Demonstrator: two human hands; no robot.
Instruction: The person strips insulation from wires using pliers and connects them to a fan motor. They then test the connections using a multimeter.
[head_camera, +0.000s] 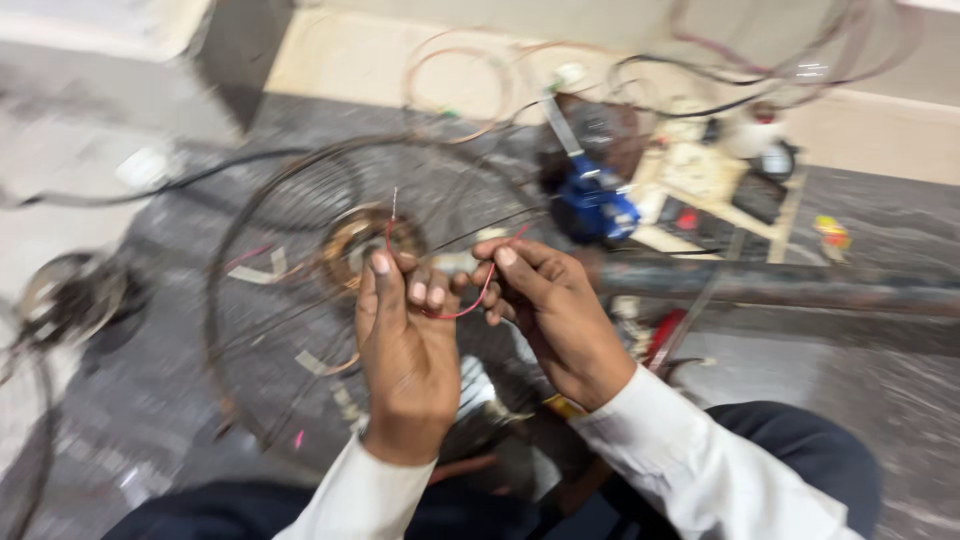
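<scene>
A thin red wire (470, 305) runs between my two hands at the middle of the view. My left hand (405, 350) pinches one end, whose bare tip sticks up above the thumb. My right hand (545, 310) grips the other part, and the wire sags in a small loop between them. Below the hands a round black wire fan guard (250, 300) lies on the dark floor with a copper-wound motor (360, 245) at its middle. The picture is motion-blurred.
A blue tool (595, 205) and a wooden frame with small parts (710, 185) lie behind the hands. A rusty pipe (790, 285) crosses at right. Loops of copper and dark wire (460, 80) lie at the back. Another round part (65, 295) sits at far left.
</scene>
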